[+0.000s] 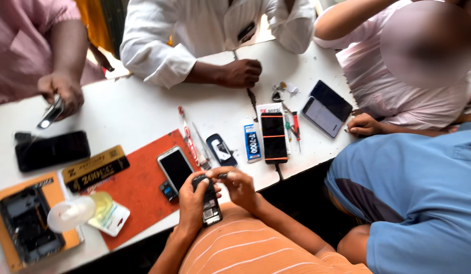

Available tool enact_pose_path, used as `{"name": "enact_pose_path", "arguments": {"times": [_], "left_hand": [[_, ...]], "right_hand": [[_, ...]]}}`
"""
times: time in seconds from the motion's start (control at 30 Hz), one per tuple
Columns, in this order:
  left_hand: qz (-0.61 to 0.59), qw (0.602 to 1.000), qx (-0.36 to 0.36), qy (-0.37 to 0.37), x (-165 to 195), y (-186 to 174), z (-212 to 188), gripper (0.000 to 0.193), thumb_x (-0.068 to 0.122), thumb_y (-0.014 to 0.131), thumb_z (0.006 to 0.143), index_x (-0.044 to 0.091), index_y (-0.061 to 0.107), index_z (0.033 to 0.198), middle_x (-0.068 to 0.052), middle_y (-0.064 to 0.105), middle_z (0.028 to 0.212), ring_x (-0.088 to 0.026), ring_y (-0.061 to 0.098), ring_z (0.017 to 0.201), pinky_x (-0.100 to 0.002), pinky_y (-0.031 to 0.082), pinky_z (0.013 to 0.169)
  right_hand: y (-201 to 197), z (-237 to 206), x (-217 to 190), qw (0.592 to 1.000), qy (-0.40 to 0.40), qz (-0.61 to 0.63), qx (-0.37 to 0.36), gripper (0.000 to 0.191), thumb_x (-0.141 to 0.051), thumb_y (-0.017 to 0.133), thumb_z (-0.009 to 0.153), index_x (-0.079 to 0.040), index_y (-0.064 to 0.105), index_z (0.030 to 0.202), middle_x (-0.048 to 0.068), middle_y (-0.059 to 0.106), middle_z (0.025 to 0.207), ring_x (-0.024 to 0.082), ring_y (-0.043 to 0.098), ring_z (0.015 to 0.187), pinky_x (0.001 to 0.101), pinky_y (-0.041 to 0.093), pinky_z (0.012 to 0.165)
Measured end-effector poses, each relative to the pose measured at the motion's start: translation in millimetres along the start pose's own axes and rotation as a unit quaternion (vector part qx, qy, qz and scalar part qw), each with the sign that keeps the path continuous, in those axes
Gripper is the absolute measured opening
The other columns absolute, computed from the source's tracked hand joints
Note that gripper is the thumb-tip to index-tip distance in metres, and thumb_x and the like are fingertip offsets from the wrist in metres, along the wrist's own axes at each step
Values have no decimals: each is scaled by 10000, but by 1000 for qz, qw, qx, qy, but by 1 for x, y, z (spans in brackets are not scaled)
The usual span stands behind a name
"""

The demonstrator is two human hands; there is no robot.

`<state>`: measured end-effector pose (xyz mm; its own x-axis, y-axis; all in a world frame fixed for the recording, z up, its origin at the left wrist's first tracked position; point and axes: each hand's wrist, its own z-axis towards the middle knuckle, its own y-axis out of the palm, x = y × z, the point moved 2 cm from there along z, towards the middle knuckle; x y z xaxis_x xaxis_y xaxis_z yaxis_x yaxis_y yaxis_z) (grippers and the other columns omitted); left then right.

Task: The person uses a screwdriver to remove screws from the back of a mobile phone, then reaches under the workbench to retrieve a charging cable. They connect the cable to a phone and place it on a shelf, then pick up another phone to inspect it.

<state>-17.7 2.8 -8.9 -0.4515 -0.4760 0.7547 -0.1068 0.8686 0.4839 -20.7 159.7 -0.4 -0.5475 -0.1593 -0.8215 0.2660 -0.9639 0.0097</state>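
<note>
Left hand point(193, 200) wraps around a small opened-up phone point(209, 200), fingers curled shut on its left side, thumb up near the top edge. Phone sits at the near edge of the white table point(129, 109), partly over the person's orange striped lap, its bare inner board facing up. Right hand point(239, 183) is pinched closed on a thin dark tool point(223, 175), tip pointing left onto the top end of the phone; the remaining fingers are folded in.

Just left of the hands, a white smartphone point(175, 168) lies face up on an orange mat point(139, 187). Just beyond, a dark oval casing point(221, 149), a blue battery point(252, 143), and a black phone with an orange rim point(274, 137) lie in a row toward the right. Two more phones point(327, 108) lie farther right.

Other people around the table: a hand in a white sleeve point(240, 72) on the far side, fist closed on a tool; a hand at far left point(60, 91) holding a shiny part.
</note>
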Motion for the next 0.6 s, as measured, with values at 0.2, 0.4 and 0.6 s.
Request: {"name": "enact_pose_path", "arguments": {"times": [0.2, 0.4, 0.6], "left_hand": [[40, 998, 24, -38, -3, 14, -5, 263, 107, 561, 974, -45, 622, 1180, -160, 723, 867, -205, 713, 678, -300, 583, 565], [27, 999, 25, -27, -5, 6, -5, 256, 89, 528, 976, -45, 593, 1184, -161, 709, 878, -179, 732, 731, -306, 641, 627], [29, 998, 33, -34, -4, 1, -4, 256, 96, 518, 977, -27, 591, 1190, -181, 715, 813, -193, 731, 672, -307, 629, 592]], "right_hand": [[-8, 10, -14, 979, -86, -181, 33, 701, 93, 759, 931, -246, 392, 1422, 133, 530, 1214, 258, 643, 1069, 319, 624, 816], [-2, 9, -13, 984, -66, -163, 18, 635, 193, 647, 943, -190, 447, 1408, 182, 556, 1249, 264, 677, 1038, 307, 682, 781], [-2, 12, -8, 987, -69, -148, -4, 643, 183, 616, 969, -194, 411, 1449, 174, 627, 1245, 279, 725, 1054, 322, 666, 806]]}}
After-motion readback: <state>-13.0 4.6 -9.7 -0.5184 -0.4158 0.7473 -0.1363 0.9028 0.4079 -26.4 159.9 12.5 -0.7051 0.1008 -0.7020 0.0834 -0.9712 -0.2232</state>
